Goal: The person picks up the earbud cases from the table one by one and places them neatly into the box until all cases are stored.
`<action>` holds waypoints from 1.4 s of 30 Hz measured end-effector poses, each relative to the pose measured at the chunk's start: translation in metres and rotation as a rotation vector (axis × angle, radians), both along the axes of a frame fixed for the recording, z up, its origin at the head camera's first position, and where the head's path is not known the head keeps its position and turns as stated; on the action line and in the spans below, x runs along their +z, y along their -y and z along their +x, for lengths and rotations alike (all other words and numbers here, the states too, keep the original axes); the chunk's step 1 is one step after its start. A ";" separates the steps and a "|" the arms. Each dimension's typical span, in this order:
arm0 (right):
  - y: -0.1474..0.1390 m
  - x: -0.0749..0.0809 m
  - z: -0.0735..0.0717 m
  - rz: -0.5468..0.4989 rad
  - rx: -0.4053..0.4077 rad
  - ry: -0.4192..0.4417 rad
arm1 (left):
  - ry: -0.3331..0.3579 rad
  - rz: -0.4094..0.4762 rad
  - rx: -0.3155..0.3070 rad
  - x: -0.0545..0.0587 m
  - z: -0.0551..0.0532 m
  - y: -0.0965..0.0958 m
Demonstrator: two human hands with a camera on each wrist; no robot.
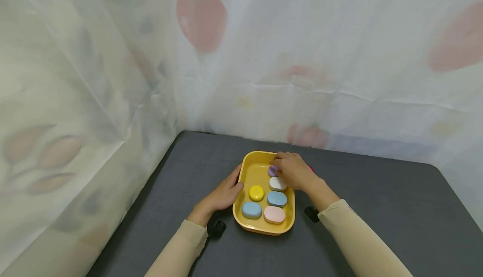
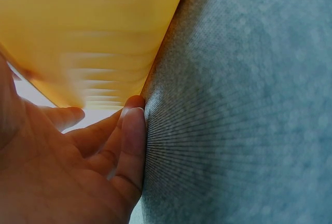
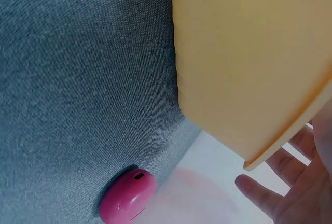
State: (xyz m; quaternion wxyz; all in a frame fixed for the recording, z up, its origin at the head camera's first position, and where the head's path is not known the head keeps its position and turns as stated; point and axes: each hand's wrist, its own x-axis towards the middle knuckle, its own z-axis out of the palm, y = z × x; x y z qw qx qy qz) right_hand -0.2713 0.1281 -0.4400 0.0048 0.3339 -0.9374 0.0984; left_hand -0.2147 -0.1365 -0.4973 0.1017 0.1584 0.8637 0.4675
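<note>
A yellow tray [image 1: 236, 214] stands on the dark table. My left hand [image 1: 223, 194] steadies its left side, thumb at the rim and fingers along the outer wall. Over the tray's far right part, my right hand [image 1: 296, 171] pinches a purple case [image 1: 271, 171], which its fingers partly cover. Below that lie a white case [image 1: 277, 184], a blue case [image 1: 277, 199] and a pink case [image 1: 274, 214] in a column. A round yellow case [image 1: 256, 193] and another blue case [image 1: 251, 210] form the left column.
A magenta case [image 3: 128, 197] with a small dark port lies on the table outside the tray, mostly behind the right hand in the head view. The grey table [image 1: 362, 210] extends to the right. Pale printed curtains [image 1: 339, 58] border the back and left.
</note>
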 end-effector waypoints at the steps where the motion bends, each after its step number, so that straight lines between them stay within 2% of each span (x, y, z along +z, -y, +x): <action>1: -0.001 0.000 0.000 -0.001 0.004 -0.005 | 0.003 -0.001 -0.001 0.000 0.000 0.000; 17: -0.017 0.006 0.000 -0.125 0.039 -0.076 | 0.023 0.018 0.001 0.002 0.002 0.001; 29: -0.033 0.009 -0.003 -0.138 -0.064 -0.068 | 0.010 0.012 0.007 0.002 0.002 -0.001; 42: -0.056 0.006 -0.003 -0.153 -0.126 -0.053 | 0.026 0.003 0.006 0.002 0.000 -0.001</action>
